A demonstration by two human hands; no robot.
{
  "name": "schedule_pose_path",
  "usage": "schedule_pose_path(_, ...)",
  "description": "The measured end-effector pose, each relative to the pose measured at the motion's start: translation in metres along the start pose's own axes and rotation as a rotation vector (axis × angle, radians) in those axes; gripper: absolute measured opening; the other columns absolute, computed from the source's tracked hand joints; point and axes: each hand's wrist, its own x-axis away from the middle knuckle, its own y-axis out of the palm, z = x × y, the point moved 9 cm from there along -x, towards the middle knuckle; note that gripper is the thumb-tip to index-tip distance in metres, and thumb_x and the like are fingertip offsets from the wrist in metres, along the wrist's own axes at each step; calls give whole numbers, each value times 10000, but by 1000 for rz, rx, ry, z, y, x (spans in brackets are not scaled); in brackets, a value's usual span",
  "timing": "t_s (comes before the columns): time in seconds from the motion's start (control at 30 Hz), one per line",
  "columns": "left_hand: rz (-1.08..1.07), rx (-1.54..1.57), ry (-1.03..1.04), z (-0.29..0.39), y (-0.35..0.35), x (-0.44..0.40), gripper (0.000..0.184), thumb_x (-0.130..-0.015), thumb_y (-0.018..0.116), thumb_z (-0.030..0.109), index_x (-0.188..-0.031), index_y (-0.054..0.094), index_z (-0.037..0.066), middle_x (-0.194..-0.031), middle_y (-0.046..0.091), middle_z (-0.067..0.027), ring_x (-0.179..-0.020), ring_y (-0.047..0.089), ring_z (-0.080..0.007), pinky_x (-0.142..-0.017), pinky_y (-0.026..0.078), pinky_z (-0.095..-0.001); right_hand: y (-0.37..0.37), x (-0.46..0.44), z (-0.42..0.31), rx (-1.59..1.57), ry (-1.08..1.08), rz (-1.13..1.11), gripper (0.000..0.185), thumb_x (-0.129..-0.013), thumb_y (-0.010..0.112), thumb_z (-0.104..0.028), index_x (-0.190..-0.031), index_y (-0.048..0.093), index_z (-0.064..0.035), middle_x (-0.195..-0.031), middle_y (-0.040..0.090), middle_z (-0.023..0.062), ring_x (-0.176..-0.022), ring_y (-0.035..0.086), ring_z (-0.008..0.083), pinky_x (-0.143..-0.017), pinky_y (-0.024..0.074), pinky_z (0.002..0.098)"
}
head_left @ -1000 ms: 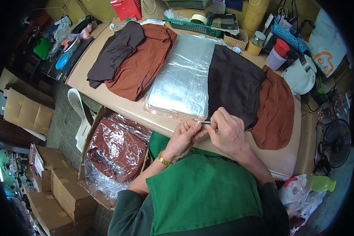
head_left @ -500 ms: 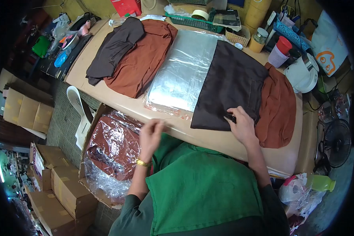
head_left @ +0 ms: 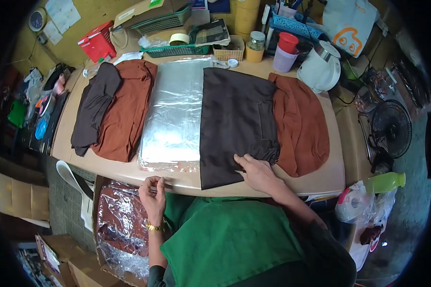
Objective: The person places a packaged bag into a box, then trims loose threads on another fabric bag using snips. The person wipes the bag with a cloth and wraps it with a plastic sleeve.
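My left hand (head_left: 153, 197), a gold watch on its wrist, is at the table's front edge, fingers curled in a pinch; anything between them is too small to tell. My right hand (head_left: 257, 174) rests on the lower part of a folded dark brown garment (head_left: 234, 110), fingers bent round something small that I cannot make out. A stack of clear plastic bags (head_left: 175, 115) lies left of this garment, touching it. To the right is a rust-brown garment (head_left: 299, 124). Farther left lie another rust garment (head_left: 125, 110) and a dark one (head_left: 96, 107), partly overlapping.
Below the table at left stands a carton (head_left: 98, 229) holding plastic-wrapped rust clothing. Along the back are a green basket (head_left: 177, 50), a glass jar (head_left: 255, 45), a red cup (head_left: 288, 42) and a white kettle (head_left: 321, 67). A black fan (head_left: 391, 128) stands at right.
My hands have separated; the left moved away to the table edge, the right came down on the dark garment. That garment's front edge now lies flat. The camera view has shifted right.
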Motion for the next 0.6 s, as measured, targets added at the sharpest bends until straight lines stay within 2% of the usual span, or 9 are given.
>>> schedule_pose_path(0.07,15,212,42,34,-10,-1,83,-905,665,54,-830,639,29,-700,628,-19,-617,544,-116,-1085,371,-418,12,-9,-11,-27,-102,-261,287,-855,685,-113,-1136,653,-64,-1011,642,135,-895,649,341,-760,514,436)
schedule_pose_path(0.1,81,285,188,71,-25,-1,42,-892,650,24,-852,645,32,-763,645,-13,-723,593,-132,-1186,220,-477,6,-19,-14,-26,-103,-266,287,-855,685,-113,-1136,653,-64,-1011,642,135,-895,649,341,-760,514,436)
schedule_pose_path(0.17,326,268,362,154,-73,8,65,-824,637,-19,-880,629,13,-901,637,-114,-951,607,-222,-1164,282,-519,-13,-47,-35,-123,-216,-204,198,-883,682,-171,-1038,666,-49,-999,672,129,-917,656,332,-773,515,428)
schedule_pose_path(0.2,420,289,568,190,-97,19,57,-853,611,64,-877,600,13,-924,606,-143,-941,593,-290,-1142,288,-596,-21,-62,-42,-148,-200,-170,179,-890,678,-185,-1003,654,-49,-962,679,132,-913,662,318,-771,514,417)
schedule_pose_path(0.23,520,258,844,223,-124,32,217,-892,589,214,-866,564,0,-892,571,-158,-919,574,-336,-1112,286,-658,-21,-78,-46,-161,-194,-149,189,-894,677,-196,-1007,650,-47,-953,683,136,-910,663,320,-768,513,420)
schedule_pose_path(0.3,690,451,1123,255,-172,60,445,-944,510,382,-983,561,-58,-1028,553,-222,-1028,522,-391,-1134,210,-668,-8,-105,-51,-170,-209,-147,199,-897,676,-206,-1010,645,-46,-944,687,141,-907,664,322,-765,512,422)
schedule_pose_path(0.37,553,317,1274,293,-188,78,303,-1007,432,237,-1197,561,40,-1179,614,-86,-1084,577,-185,-976,436,-388,3,-132,-50,-178,-238,-31,264,-891,694,-255,-1013,600,-40,-925,689,154,-881,665,341,-755,509,434)
schedule_pose_path(0.4,476,256,1347,311,-195,87,324,-1038,393,164,-1303,561,88,-1255,645,-18,-1113,604,-81,-897,549,-248,11,-142,-52,-173,-255,-40,264,-891,694,-255,-1013,600,-40,-925,689,154,-881,665,341,-755,509,434)
schedule_pose_path(0.6,464,148,1489,332,-200,98,285,-1008,474,153,-1276,556,102,-1204,648,-63,-1067,633,-158,-893,564,-347,42,-184,-16,-139,48,29,470,-836,728,-432,-1019,504,-61,-900,673,185,-907,660,382,-765,493,483)
